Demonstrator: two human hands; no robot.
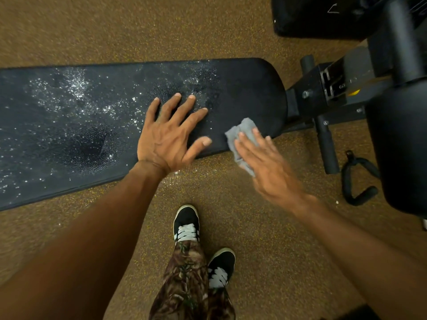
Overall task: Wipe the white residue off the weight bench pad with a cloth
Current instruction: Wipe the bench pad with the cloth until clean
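The black weight bench pad [249, 88] runs from the left edge to the middle right. White residue [76, 88] speckles its left and middle parts; the right end looks mostly dark and bare. My left hand [168, 137] lies flat on the pad with its fingers spread, near the front edge. My right hand [265, 162] presses a small grey cloth [242, 132] against the pad's front right edge with straight fingers. That hand is blurred. Part of the cloth hangs over the pad's edge under my palm.
The bench's black metal frame [323, 98] and a large black machine part [399, 146] stand at the right. A black cable handle [357, 181] lies on the brown speckled floor [265, 239]. My two black shoes [187, 222] stand below the pad. Another black pad [323, 17] is top right.
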